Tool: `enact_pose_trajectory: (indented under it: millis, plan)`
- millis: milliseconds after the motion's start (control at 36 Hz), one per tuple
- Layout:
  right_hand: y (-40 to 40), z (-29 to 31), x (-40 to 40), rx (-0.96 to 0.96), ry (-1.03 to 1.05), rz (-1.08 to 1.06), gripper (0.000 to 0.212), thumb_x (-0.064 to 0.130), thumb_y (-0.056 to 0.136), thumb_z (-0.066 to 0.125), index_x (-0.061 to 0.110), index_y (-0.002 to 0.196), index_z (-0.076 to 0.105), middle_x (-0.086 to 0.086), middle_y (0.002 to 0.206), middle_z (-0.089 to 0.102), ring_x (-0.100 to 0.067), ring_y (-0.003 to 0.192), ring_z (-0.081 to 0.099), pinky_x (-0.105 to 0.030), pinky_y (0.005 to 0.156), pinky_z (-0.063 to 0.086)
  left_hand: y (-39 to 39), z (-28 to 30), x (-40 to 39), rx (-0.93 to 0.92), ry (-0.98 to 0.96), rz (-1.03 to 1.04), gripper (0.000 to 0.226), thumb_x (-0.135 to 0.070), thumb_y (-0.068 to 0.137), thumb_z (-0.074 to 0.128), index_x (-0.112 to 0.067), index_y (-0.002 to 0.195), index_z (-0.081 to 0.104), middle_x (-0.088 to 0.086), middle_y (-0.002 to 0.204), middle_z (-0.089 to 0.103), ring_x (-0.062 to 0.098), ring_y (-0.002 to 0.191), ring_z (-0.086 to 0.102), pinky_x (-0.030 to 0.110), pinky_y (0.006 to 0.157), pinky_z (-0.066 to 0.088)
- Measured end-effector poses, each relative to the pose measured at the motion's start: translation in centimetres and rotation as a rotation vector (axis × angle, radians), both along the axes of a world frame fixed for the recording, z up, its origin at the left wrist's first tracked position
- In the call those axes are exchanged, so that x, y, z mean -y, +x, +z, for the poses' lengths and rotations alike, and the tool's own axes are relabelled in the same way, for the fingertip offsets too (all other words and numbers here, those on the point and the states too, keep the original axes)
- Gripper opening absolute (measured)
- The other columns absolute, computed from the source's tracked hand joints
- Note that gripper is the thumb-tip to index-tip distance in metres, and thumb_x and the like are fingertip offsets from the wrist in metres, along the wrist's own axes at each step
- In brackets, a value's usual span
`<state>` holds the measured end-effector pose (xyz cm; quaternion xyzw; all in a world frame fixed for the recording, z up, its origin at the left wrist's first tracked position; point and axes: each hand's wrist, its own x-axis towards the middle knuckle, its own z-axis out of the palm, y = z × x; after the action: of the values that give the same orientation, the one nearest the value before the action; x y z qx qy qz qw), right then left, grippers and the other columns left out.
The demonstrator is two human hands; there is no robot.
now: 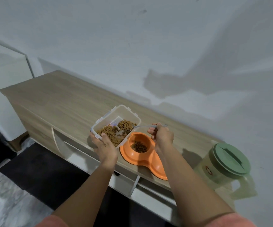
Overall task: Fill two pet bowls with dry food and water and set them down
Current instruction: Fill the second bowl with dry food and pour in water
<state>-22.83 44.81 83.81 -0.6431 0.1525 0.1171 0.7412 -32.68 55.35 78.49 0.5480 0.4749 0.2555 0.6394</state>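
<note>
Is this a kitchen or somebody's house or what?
Probably a room in somebody's home, though I can't tell which room. There's a low wooden cabinet against a plain white wall, a dark mat on the floor, and an orange pet bowl being filled with dry food.

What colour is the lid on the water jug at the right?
Pale green, on the jug lid, seen clearly in the head view.

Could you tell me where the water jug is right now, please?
The water jug, with its green lid on, stands at the right end of the wooden cabinet, right of the orange double bowl and untouched by either hand.
</note>
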Motion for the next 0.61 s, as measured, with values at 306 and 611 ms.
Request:
enact_pose_trajectory:
  millis: [306, 611]
  plan:
    - [1.0, 0.1, 3.8, 0.148, -0.151, -0.122, 0.03, 0.016, 0.1, 0.04, 0.013, 0.078, 0.059, -0.005, 0.06, 0.059, -0.016, 0.051, 0.058, -0.023, 0.042, 0.038, 0.9, -1.0, -0.7, -0.012, -0.001, 0.073, 0.058, -0.044, 0.101, 0.025, -0.03, 0.153, 0.003, 0.024, 0.15, 0.027, 0.042, 0.133, 0.034, 0.049, 0.104, 0.035]
    - [-0.2, -1.7, 3.7, 0.642, -0.551, 0.065, 0.021, 0.023, 0.098, 0.049, 0.015, 0.093, 0.067, -0.001, 0.075, 0.067, -0.006, 0.053, 0.062, -0.032, 0.064, 0.053, 1.0, -0.4, -0.3, -0.005, 0.004, 0.06, 0.057, -0.039, 0.103, 0.025, -0.025, 0.154, 0.003, 0.022, 0.152, 0.024, 0.038, 0.136, 0.031, 0.047, 0.105, 0.033]
